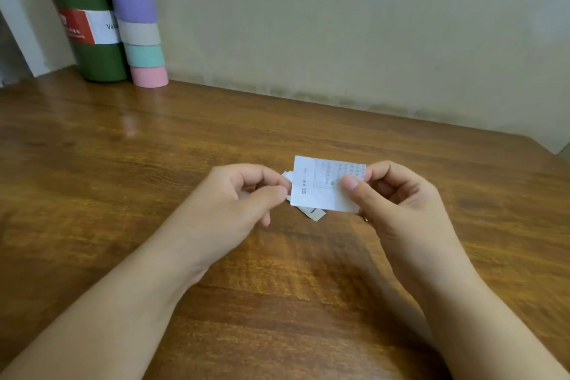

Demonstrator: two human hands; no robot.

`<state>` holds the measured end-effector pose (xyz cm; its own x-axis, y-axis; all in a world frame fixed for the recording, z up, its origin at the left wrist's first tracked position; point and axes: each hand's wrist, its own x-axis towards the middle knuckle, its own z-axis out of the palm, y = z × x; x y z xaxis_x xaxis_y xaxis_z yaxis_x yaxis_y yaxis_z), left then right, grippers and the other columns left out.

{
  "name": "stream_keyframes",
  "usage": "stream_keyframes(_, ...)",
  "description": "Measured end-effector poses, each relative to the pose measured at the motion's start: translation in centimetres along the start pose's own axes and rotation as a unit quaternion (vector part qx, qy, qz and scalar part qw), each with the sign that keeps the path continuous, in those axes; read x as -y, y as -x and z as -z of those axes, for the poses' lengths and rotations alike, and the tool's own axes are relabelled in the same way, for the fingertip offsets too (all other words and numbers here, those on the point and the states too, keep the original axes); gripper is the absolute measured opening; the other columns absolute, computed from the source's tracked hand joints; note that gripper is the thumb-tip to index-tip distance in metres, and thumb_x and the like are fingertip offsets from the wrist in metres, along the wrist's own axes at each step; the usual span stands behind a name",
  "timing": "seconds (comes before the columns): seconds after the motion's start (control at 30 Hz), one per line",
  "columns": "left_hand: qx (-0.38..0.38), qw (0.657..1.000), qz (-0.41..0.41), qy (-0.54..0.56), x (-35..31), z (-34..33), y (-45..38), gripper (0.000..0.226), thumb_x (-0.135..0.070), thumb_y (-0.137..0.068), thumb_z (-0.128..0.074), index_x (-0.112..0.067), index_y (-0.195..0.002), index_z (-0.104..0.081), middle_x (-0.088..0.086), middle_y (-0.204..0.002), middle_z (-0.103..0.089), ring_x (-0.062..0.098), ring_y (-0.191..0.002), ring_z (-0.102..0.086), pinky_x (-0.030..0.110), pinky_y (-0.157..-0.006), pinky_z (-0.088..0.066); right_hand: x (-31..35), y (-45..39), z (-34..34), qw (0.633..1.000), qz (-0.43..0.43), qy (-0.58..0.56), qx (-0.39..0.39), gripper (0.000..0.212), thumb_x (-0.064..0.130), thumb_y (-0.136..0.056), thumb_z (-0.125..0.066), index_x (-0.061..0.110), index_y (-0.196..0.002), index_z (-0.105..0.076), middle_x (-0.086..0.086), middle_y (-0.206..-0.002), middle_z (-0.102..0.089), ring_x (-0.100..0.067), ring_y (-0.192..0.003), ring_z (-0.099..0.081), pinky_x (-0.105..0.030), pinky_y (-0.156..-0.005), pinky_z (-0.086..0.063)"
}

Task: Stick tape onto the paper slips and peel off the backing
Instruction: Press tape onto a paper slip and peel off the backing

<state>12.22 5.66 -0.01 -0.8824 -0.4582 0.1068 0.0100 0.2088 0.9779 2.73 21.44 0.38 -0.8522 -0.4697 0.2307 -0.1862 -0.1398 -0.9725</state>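
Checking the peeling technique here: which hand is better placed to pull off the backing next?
Probably the left hand: its fingers pinch at the paper slip's left edge, while the right hand holds the slip steady by thumb and fingers.

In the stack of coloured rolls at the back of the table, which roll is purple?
The purple roll is the third from the top as visible, between two grey rolls. The other rolls are teal, grey, or pink; the pink roll stands at the bottom on the table.
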Motion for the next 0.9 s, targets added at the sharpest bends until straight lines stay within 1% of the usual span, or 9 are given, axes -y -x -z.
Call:
stream_keyframes(0.1, 0.010, 1.000, -0.015, 0.006, 0.0, -0.3, 0.1, 0.013, -0.016, -0.084, -0.065, -0.017, -0.071, -0.069, -0.012, -0.049, -0.052, -0.001, -0.041, -0.043, 0.008, -0.046, -0.034, 0.0, 0.0, -0.1, 1.000, -0.004, -0.021, 0.006, 0.016, 0.024, -0.065, -0.072, 0.012, -0.070, -0.062, -0.002, -0.068, -0.065, -0.008, -0.064, -0.059, -0.014, -0.056, -0.045)
stream_keyframes(0.17, 0.016, 1.000, -0.024, 0.001, 0.0, -0.3, 0.1, 0.013, -0.015, -0.083, -0.066, -0.015, -0.070, -0.068, -0.011, -0.048, -0.051, -0.001, -0.041, -0.043, 0.007, -0.045, -0.033, 0.0, 0.1, -0.1, 0.999, -0.002, -0.032, 0.012, 0.016, 0.023, -0.065, -0.072, 0.012, -0.070, -0.062, -0.002, -0.069, -0.066, -0.010, -0.066, -0.060, -0.015, -0.057, -0.046)
stream_keyframes(0.33, 0.007, 0.999, -0.049, -0.016, 0.2, -0.3, 0.1, 0.016, -0.015, -0.084, -0.066, -0.015, -0.068, -0.066, -0.009, -0.047, -0.048, 0.001, -0.039, -0.040, 0.007, -0.042, -0.030, 0.2, 0.2, -0.3, 0.999, 0.008, -0.036, 0.014, 0.012, 0.024, -0.064, -0.072, 0.016, -0.065, -0.063, 0.002, -0.064, -0.065, -0.007, -0.061, -0.059, -0.015, -0.057, -0.047)
stream_keyframes(0.4, 0.000, 0.998, -0.061, -0.028, 0.5, -0.2, 0.1, 0.018, -0.019, -0.084, -0.066, -0.018, -0.066, -0.066, -0.008, -0.048, -0.047, 0.003, -0.042, -0.037, 0.010, -0.043, -0.028, 0.3, 0.3, -0.4, 1.000, 0.012, -0.022, 0.001, 0.012, 0.026, -0.064, -0.072, 0.018, -0.063, -0.063, 0.004, -0.061, -0.064, -0.006, -0.058, -0.057, -0.014, -0.056, -0.045)
stream_keyframes(0.47, -0.005, 0.996, -0.076, -0.052, 0.8, -0.2, 0.0, 0.016, -0.023, -0.083, -0.066, -0.024, -0.067, -0.067, -0.012, -0.047, -0.050, 0.007, -0.048, -0.039, 0.014, -0.047, -0.029, 0.3, 0.3, -0.4, 1.000, 0.020, -0.006, -0.011, 0.014, 0.025, -0.065, -0.071, 0.016, -0.062, -0.061, 0.006, -0.058, -0.062, -0.003, -0.053, -0.054, -0.012, -0.052, -0.042)
stream_keyframes(0.5, -0.010, 0.995, -0.082, -0.062, 0.9, -0.2, -0.1, 0.016, -0.024, -0.083, -0.065, -0.024, -0.067, -0.067, -0.015, -0.047, -0.051, 0.005, -0.048, -0.041, 0.014, -0.048, -0.030, 0.3, 0.3, -0.4, 1.000, 0.024, -0.001, -0.016, 0.015, 0.025, -0.065, -0.071, 0.016, -0.062, -0.060, 0.006, -0.057, -0.061, -0.003, -0.052, -0.053, -0.012, -0.051, -0.041)
stream_keyframes(0.57, -0.018, 0.993, -0.089, -0.074, 1.1, -0.2, -0.2, 0.018, -0.023, -0.083, -0.065, -0.023, -0.065, -0.066, -0.018, -0.047, -0.053, 0.000, -0.048, -0.043, 0.011, -0.049, -0.032, 0.2, 0.3, -0.4, 0.999, 0.027, 0.007, -0.024, 0.015, 0.028, -0.064, -0.071, 0.019, -0.059, -0.061, 0.005, -0.058, -0.062, -0.004, -0.055, -0.054, -0.013, -0.052, -0.041)
stream_keyframes(0.67, -0.023, 0.991, -0.094, -0.093, 1.3, -0.3, -0.2, 0.015, -0.025, -0.083, -0.064, -0.024, -0.068, -0.066, -0.018, -0.047, -0.052, 0.000, -0.048, -0.042, 0.012, -0.049, -0.031, 0.1, 0.3, -0.4, 0.999, 0.026, 0.018, -0.030, 0.015, 0.031, -0.063, -0.072, 0.021, -0.058, -0.062, 0.003, -0.062, -0.063, -0.007, -0.060, -0.056, -0.016, -0.054, -0.042)
stream_keyframes(0.9, -0.031, 0.988, -0.100, -0.115, 1.3, -0.4, -0.1, 0.019, -0.026, -0.085, -0.063, -0.023, -0.066, -0.064, -0.016, -0.046, -0.049, 0.002, -0.046, -0.039, 0.012, -0.047, -0.030, -0.2, 0.2, -0.4, 0.998, 0.035, 0.033, -0.034, 0.020, 0.016, -0.075, -0.074, 0.019, -0.059, -0.062, -0.002, -0.064, -0.063, -0.012, -0.064, -0.056, -0.020, -0.057, -0.045)
